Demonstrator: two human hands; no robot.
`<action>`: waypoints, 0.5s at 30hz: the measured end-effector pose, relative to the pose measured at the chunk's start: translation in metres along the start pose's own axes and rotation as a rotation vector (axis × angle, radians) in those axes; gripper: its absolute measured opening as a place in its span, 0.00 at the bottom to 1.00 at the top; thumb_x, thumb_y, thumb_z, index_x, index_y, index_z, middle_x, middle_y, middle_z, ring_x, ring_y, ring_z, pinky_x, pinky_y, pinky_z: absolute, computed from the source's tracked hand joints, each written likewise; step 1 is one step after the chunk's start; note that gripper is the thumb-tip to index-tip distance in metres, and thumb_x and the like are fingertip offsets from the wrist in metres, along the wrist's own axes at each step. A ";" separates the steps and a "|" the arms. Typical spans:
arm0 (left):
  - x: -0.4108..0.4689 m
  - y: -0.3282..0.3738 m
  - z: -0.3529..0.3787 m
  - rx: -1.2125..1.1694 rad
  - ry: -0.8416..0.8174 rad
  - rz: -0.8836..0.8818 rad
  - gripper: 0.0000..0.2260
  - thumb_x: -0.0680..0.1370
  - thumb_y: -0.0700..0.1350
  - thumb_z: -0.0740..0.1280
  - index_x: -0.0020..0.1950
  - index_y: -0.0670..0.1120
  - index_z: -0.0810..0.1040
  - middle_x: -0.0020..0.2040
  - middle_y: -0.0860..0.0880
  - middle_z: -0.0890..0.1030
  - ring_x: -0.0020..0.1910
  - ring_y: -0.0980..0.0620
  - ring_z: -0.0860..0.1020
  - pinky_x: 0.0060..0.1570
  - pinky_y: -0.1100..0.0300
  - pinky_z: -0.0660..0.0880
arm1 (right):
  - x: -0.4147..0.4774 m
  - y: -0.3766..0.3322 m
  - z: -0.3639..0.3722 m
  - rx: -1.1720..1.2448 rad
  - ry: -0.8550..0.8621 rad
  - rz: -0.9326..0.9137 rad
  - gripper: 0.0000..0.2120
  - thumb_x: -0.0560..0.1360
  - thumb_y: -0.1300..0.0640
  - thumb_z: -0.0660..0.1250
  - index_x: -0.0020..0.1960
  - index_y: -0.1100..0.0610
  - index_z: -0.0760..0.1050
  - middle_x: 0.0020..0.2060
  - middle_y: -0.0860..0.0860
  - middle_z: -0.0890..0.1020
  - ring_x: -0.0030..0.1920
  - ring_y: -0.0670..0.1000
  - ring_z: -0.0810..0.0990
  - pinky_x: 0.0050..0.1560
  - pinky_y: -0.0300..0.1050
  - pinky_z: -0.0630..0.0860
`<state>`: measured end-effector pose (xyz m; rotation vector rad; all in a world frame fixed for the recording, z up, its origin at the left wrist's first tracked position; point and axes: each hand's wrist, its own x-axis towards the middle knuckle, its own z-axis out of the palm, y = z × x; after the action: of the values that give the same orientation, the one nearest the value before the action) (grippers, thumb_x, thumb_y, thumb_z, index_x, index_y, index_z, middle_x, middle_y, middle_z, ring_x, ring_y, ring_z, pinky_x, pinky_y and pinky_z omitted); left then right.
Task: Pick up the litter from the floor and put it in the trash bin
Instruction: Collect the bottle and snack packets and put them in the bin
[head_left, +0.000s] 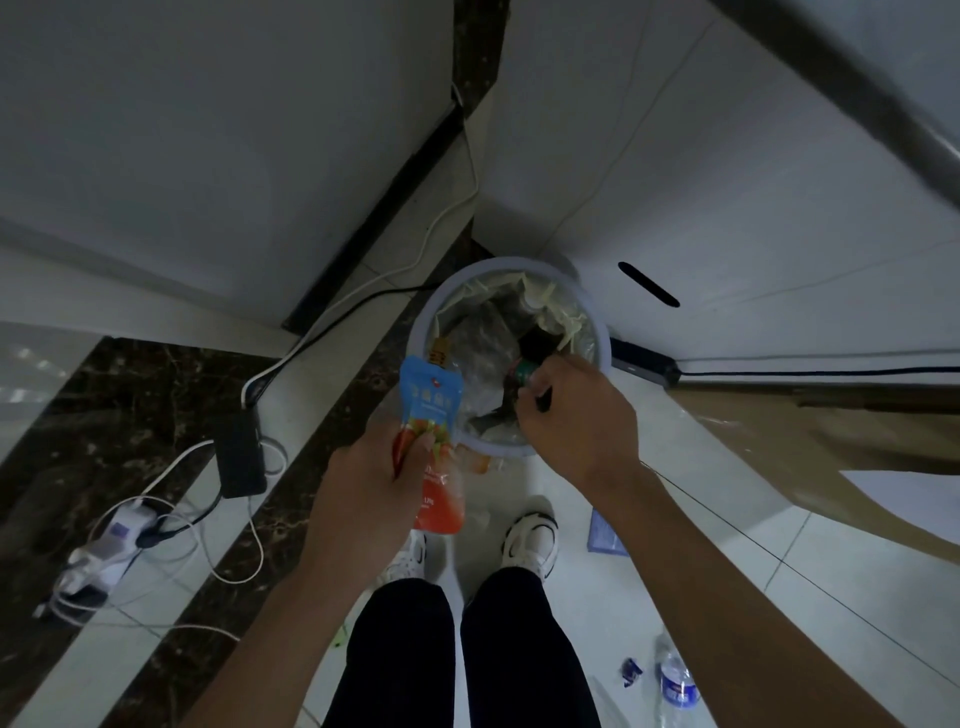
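A round white trash bin (421, 322) with a plastic liner stands on the floor in front of my feet, partly filled with wrappers. My left hand (363, 483) grips a blue and orange pouch (434, 410) by its middle, held at the bin's near left rim. My right hand (576, 410) hovers over the bin's near right side, fingers closed on a small dark and green piece of litter (522, 371). A plastic water bottle (675, 680) and a small blue wrapper (631, 671) lie on the floor at lower right.
A power strip (111, 545), a black adapter (239, 452) and tangled cables lie on the floor at left. White furniture panels rise behind the bin. A black box (644, 361) with a cable sits right of the bin. A blue flat item (605, 532) lies by my right shoe.
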<state>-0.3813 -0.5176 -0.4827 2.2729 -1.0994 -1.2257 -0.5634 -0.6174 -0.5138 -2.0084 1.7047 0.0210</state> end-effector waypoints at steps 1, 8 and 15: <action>0.000 0.000 0.001 0.007 -0.008 0.000 0.12 0.81 0.53 0.62 0.60 0.49 0.74 0.40 0.56 0.79 0.39 0.58 0.80 0.42 0.53 0.80 | -0.002 0.001 0.001 0.005 0.001 -0.003 0.07 0.75 0.54 0.65 0.42 0.56 0.76 0.37 0.49 0.77 0.33 0.48 0.74 0.27 0.34 0.61; 0.000 0.001 0.004 0.021 -0.051 -0.021 0.05 0.81 0.52 0.63 0.51 0.51 0.73 0.39 0.53 0.79 0.34 0.61 0.80 0.30 0.70 0.74 | -0.007 0.008 0.006 0.032 -0.011 0.006 0.08 0.75 0.56 0.64 0.37 0.54 0.72 0.32 0.47 0.73 0.27 0.46 0.70 0.23 0.36 0.59; 0.004 0.002 0.010 0.052 -0.079 -0.029 0.08 0.80 0.52 0.63 0.49 0.49 0.75 0.39 0.52 0.80 0.36 0.58 0.80 0.36 0.60 0.78 | -0.009 0.013 0.007 -0.003 -0.047 0.024 0.08 0.78 0.54 0.61 0.44 0.56 0.75 0.33 0.49 0.75 0.28 0.46 0.69 0.25 0.36 0.59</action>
<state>-0.3892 -0.5215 -0.4900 2.3045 -1.1429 -1.3237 -0.5754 -0.6077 -0.5213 -1.9739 1.7003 0.0783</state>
